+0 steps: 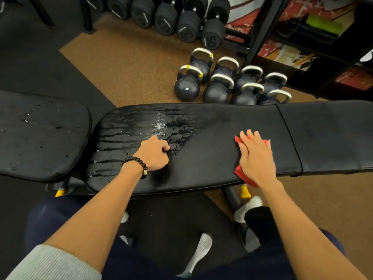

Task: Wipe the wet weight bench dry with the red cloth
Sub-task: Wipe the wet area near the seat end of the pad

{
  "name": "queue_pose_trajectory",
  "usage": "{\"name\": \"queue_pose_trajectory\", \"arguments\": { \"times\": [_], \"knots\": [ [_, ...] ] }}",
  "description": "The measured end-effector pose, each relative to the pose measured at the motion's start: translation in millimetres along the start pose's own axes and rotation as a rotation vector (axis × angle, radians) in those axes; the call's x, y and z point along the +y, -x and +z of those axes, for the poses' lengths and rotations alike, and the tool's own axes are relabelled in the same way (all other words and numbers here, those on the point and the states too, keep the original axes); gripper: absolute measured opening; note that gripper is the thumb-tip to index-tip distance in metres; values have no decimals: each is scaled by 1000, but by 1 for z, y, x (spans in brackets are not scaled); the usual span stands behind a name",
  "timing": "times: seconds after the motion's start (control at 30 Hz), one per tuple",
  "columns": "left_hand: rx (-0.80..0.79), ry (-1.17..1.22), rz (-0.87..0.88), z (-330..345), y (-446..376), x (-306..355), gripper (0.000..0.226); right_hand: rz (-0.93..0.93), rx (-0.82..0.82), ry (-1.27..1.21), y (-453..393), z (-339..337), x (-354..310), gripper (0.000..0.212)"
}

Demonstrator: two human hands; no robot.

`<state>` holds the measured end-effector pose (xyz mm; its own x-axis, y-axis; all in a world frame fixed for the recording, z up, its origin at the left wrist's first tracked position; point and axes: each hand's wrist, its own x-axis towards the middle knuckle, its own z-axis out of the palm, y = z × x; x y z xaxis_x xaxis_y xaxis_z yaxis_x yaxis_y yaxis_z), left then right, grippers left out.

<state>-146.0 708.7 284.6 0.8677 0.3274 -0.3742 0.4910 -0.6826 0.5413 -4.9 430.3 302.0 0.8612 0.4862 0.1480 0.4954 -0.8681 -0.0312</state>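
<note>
A black padded weight bench (222, 126) runs left to right in front of me. Its left half is streaked with water and shiny; the stretch around my right hand looks matte. My right hand (255, 156) lies flat with straight fingers on the folded red cloth (245, 175), pressing it onto the pad near the front edge. Most of the cloth is hidden under that hand. My left hand (154, 155), with a black bead bracelet at the wrist, rests on the wet pad with its fingers curled into a fist, holding nothing.
A separate seat pad (40, 136) with water drops lies to the left. Several kettlebells (218, 85) stand on the floor just behind the bench, with a row of dumbbells (181, 19) farther back. A black shelf unit (323, 47) stands at the back right. My knees are below the bench.
</note>
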Motion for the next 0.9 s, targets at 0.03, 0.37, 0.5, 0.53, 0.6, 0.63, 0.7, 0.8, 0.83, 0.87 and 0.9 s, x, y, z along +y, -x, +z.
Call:
{"name": "queue_pose_trajectory", "arguments": {
  "times": [0.03, 0.37, 0.5, 0.53, 0.6, 0.63, 0.7, 0.8, 0.83, 0.87, 0.9],
  "knots": [
    [6, 3, 0, 1, 0, 0, 30, 73, 34, 7, -12, 7, -15, 48],
    [116, 5, -29, -17, -19, 5, 21, -449, -18, -194, 23, 20, -95, 26],
    [154, 16, 6, -21, -33, 16, 25, -244, 96, -94, -22, -3, -16, 22],
    [151, 18, 6, -22, -37, 18, 28, -163, 127, -99, -41, -4, -5, 22],
    [117, 26, -16, -25, -43, 21, 34, 14, 177, -133, -79, 1, 1, 25],
    [103, 27, -25, -27, -47, 22, 37, 96, 181, -147, -96, 5, -5, 27],
    [81, 29, -25, -31, -54, 24, 43, 136, 181, -159, -118, 15, -30, 25],
    [36, 20, -35, -32, -63, 25, 48, -170, 147, -165, -111, 27, -77, 23],
    [21, 13, -41, -30, -65, 25, 50, -300, 104, -167, -96, 29, -87, 21],
    [16, 0, -43, -28, -68, 25, 51, -415, 50, -185, -78, 29, -90, 21],
    [14, -10, -49, -26, -70, 25, 52, -495, 2, -214, -62, 30, -85, 24]
  ]
}}
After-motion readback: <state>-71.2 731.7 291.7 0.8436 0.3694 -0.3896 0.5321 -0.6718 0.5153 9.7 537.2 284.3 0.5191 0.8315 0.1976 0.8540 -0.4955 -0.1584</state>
